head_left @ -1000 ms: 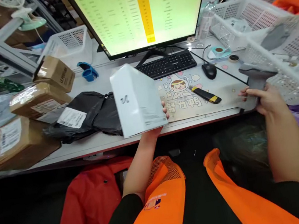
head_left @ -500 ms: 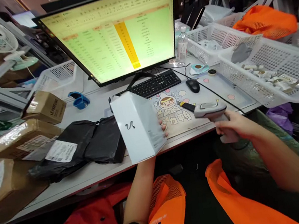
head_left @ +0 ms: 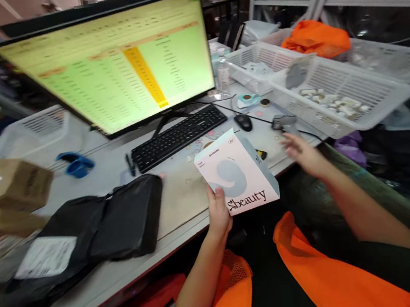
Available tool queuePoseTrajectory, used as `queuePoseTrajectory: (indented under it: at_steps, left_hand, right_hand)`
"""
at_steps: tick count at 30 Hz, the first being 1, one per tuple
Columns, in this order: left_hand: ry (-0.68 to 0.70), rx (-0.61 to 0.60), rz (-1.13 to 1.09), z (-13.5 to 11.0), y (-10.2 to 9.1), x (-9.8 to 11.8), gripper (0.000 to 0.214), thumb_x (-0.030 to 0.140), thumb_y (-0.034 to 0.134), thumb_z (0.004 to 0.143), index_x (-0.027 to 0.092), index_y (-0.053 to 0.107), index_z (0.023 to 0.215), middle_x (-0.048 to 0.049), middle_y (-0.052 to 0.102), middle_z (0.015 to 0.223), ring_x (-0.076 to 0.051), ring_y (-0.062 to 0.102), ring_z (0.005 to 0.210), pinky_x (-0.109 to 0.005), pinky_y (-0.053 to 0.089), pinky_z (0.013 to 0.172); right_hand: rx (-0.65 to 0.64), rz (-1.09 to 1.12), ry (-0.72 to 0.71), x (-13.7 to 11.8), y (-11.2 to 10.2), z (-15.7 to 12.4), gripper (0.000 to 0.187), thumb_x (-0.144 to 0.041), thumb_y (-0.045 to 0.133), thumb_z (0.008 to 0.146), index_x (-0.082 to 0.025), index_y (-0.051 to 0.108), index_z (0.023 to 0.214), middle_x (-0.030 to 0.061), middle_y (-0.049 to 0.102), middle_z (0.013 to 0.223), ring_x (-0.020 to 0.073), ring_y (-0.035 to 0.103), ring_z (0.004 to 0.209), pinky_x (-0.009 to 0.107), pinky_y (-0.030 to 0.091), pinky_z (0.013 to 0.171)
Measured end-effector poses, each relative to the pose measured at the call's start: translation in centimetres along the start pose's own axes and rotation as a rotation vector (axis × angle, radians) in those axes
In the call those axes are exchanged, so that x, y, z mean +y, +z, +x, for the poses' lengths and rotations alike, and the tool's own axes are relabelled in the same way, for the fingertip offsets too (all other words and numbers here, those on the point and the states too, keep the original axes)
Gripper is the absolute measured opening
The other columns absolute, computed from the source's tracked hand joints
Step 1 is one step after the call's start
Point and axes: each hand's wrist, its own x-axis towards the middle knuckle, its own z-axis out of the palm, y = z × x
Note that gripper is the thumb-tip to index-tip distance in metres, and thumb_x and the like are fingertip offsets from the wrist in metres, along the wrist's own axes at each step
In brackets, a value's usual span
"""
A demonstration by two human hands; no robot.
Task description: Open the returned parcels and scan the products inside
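Note:
My left hand [head_left: 219,212] grips a white carton box [head_left: 237,177] by its lower left edge, thumb on the front. The box is tilted above the front edge of the desk, its face printed with a pale blue swirl and "Sbeauty". To its right, my right hand [head_left: 306,155] has its fingers loosely apart, slightly blurred, with nothing visible in them. Just beyond those fingertips a grey handheld scanner [head_left: 283,122] lies on the desk mat. A yellow and black cutter knife [head_left: 262,154] shows partly behind the box.
Black plastic parcels [head_left: 123,221] and cardboard boxes [head_left: 18,184] crowd the left. Behind stand a monitor [head_left: 113,70], keyboard [head_left: 179,134], mouse [head_left: 243,122] and bottle [head_left: 223,75]. A white basket [head_left: 377,104] with small items sits right. A blue tape dispenser [head_left: 79,166] is at left.
The box has turned from its side to show its printed front and moved right. My right hand has let go of the scanner, which now lies on the desk. The view has shifted.

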Motion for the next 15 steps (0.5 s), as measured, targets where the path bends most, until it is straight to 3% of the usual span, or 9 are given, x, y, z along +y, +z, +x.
queuePoseTrajectory:
  at_steps: [1, 2, 4, 6, 8, 10, 13, 14, 15]
  left_hand:
    - [-0.005, -0.048, 0.074, -0.1, 0.8, -0.6, 0.103, 0.077, 0.083, 0.077, 0.024, 0.047, 0.159, -0.0174, 0.064, 0.152, -0.034, 0.065, 0.139, -0.045, 0.056, 0.116]
    - [-0.010, -0.103, 0.159, -0.4, 1.6, -1.2, 0.104, 0.078, 0.082, 0.078, 0.024, 0.046, 0.159, -0.0177, 0.063, 0.153, -0.034, 0.064, 0.141, -0.045, 0.054, 0.119]
    - [-0.015, -0.273, 0.322, -0.8, 2.7, -2.2, 0.099, 0.076, 0.081, 0.081, 0.024, 0.048, 0.158, -0.0175, 0.060, 0.156, -0.035, 0.059, 0.146, -0.046, 0.050, 0.123]
    - [-0.041, -0.502, 0.428, -0.8, 2.8, -2.8, 0.086, 0.068, 0.081, 0.085, 0.025, 0.054, 0.154, -0.0163, 0.059, 0.158, -0.036, 0.057, 0.149, -0.049, 0.050, 0.123]
    - [-0.084, -0.673, 0.484, 0.0, 2.0, -2.8, 0.068, 0.059, 0.077, 0.092, 0.029, 0.059, 0.150, -0.0138, 0.060, 0.158, -0.034, 0.060, 0.146, -0.049, 0.055, 0.118]
    - [-0.072, -0.705, 0.554, 1.0, 0.6, -2.5, 0.057, 0.055, 0.074, 0.096, 0.031, 0.063, 0.146, -0.0119, 0.063, 0.155, -0.032, 0.065, 0.140, -0.049, 0.057, 0.115]
    - [-0.013, -0.714, 0.697, 1.5, -1.5, -1.6, 0.049, 0.054, 0.070, 0.098, 0.029, 0.068, 0.140, -0.0124, 0.067, 0.150, -0.032, 0.069, 0.133, -0.052, 0.057, 0.114]
    - [0.023, -0.731, 0.742, 1.3, -2.0, -1.0, 0.046, 0.052, 0.069, 0.099, 0.028, 0.070, 0.137, -0.0128, 0.069, 0.145, -0.032, 0.071, 0.130, -0.054, 0.057, 0.114]
    - [0.081, -0.749, 0.781, 0.9, -2.5, -0.3, 0.041, 0.049, 0.069, 0.099, 0.027, 0.072, 0.133, -0.0127, 0.072, 0.140, -0.032, 0.072, 0.127, -0.055, 0.057, 0.113]
  right_hand:
    - [-0.143, 0.151, -0.009, -0.4, 0.8, -3.0, 0.103, -0.077, 0.076, 0.082, -0.022, 0.046, 0.163, 0.0184, 0.060, 0.154, 0.0364, 0.060, 0.139, 0.056, 0.045, 0.120]
    - [-0.187, 0.249, 0.001, -0.9, 1.5, -5.8, 0.114, -0.077, 0.084, 0.074, -0.023, 0.042, 0.166, 0.0174, 0.056, 0.159, 0.0371, 0.056, 0.144, 0.055, 0.043, 0.123]
    - [-0.097, 0.397, 0.056, -1.5, 2.2, -9.6, 0.116, -0.070, 0.095, 0.062, -0.023, 0.050, 0.158, 0.0143, 0.055, 0.161, 0.0373, 0.053, 0.147, 0.052, 0.042, 0.125]
    - [0.067, 0.552, 0.126, -1.4, 1.1, -10.6, 0.100, -0.065, 0.096, 0.059, -0.023, 0.062, 0.143, 0.0116, 0.068, 0.144, 0.0363, 0.064, 0.132, 0.049, 0.053, 0.113]
    - [0.301, 0.682, 0.155, -0.4, -2.6, -10.4, 0.082, -0.065, 0.093, 0.061, -0.022, 0.067, 0.127, 0.0088, 0.077, 0.119, 0.0334, 0.072, 0.110, 0.046, 0.061, 0.093]
    - [0.639, 0.678, 0.141, 0.5, -8.1, -10.7, 0.072, -0.072, 0.084, 0.068, -0.023, 0.066, 0.119, 0.0083, 0.078, 0.107, 0.0325, 0.071, 0.102, 0.045, 0.061, 0.085]
    - [1.115, 0.218, 0.124, 0.1, -16.2, -14.9, 0.077, -0.087, 0.042, 0.090, -0.024, 0.062, 0.129, 0.0139, 0.075, 0.118, 0.0319, 0.068, 0.114, 0.050, 0.058, 0.090]
    - [1.183, -0.060, 0.131, -0.4, -18.0, -17.1, 0.083, -0.084, 0.020, 0.096, -0.023, 0.059, 0.136, 0.0169, 0.073, 0.125, 0.0302, 0.067, 0.117, 0.051, 0.058, 0.091]
    - [1.194, -0.158, 0.131, -1.0, -19.1, -19.5, 0.088, -0.080, 0.009, 0.097, -0.021, 0.057, 0.141, 0.0213, 0.068, 0.133, 0.0301, 0.065, 0.121, 0.054, 0.056, 0.093]
